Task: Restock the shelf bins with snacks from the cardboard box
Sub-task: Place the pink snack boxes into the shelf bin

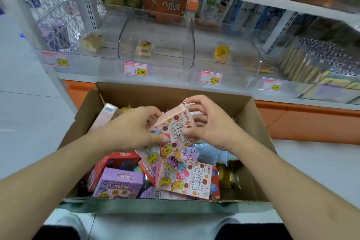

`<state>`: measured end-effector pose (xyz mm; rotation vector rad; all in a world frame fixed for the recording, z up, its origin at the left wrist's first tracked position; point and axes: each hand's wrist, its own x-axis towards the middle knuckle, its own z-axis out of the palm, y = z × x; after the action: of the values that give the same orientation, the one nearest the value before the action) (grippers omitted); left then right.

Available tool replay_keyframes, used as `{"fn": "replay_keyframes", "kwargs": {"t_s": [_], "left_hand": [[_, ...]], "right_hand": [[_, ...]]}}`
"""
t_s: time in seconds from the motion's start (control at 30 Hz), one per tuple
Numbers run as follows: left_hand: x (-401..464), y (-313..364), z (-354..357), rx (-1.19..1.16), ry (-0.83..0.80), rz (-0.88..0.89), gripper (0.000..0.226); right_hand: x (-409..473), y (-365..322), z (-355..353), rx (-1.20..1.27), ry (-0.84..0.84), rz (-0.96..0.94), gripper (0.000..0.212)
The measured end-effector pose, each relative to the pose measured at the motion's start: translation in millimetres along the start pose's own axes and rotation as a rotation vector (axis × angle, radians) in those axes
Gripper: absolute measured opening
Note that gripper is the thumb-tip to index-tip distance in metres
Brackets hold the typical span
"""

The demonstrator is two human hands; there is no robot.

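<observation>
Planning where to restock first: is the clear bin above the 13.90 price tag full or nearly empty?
Nearly empty. The clear bin holds a single pale wrapped snack on its floor; the rest of it shows bare.

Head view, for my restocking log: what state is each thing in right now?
Cardboard box: open, flaps up, full of snack packs.
Pink snack box: lifted over the carton, tilted, held by both hands.
Left hand: grips the pink box's left side.
Right hand: grips its right side.
Purple snack box: lying in the carton.
Middle shelf bin: nearly empty, one snack inside.
</observation>
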<state>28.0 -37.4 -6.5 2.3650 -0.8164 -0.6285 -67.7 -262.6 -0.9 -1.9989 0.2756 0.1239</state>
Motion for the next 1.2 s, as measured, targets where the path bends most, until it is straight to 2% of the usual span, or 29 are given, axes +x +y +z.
{"fn": "replay_keyframes", "kwargs": {"t_s": [0.07, 0.2, 0.3, 0.37, 0.43, 0.5, 0.7, 0.93, 1.0, 1.1, 1.2], "left_hand": [[-7, -4, -1, 0.045, 0.044, -0.038, 0.044], [-20, -11, -5, 0.056, 0.155, -0.106, 0.043], [-26, -12, -8, 0.024, 0.176, -0.135, 0.044], [-28, -12, -9, 0.021, 0.175, -0.13, 0.045], [-28, -13, -10, 0.008, 0.176, -0.135, 0.045], [-26, -14, -13, -0.022, 0.203, -0.152, 0.046], [-17, -16, -27, 0.012, 0.31, -0.107, 0.05], [-21, -1, -24, -0.279, 0.24, -0.024, 0.033], [-26, 8, -23, -0.398, 0.18, -0.031, 0.041], [-33, 11, -23, -0.496, 0.101, -0.009, 0.072], [-39, 11, -23, -0.522, 0.123, -0.016, 0.085]], "right_hand": [[-8, 13, -5, -0.091, -0.055, 0.105, 0.087], [-23, 51, -4, -0.646, -0.28, 0.373, 0.086], [-30, 68, 6, -0.693, -0.366, 0.505, 0.076], [-28, 76, 4, -0.642, -0.363, 0.522, 0.057], [-25, 75, -2, -0.556, -0.348, 0.522, 0.049], [-20, 64, -11, -0.447, -0.306, 0.46, 0.05], [-10, -1, -22, -0.194, -0.001, 0.011, 0.051], [-12, -42, -8, 0.029, 0.172, -0.182, 0.043], [-11, -49, -3, 0.072, 0.228, -0.229, 0.038], [-13, -59, 8, 0.147, 0.328, -0.298, 0.03], [-16, -64, 18, 0.17, 0.385, -0.335, 0.024]]}}
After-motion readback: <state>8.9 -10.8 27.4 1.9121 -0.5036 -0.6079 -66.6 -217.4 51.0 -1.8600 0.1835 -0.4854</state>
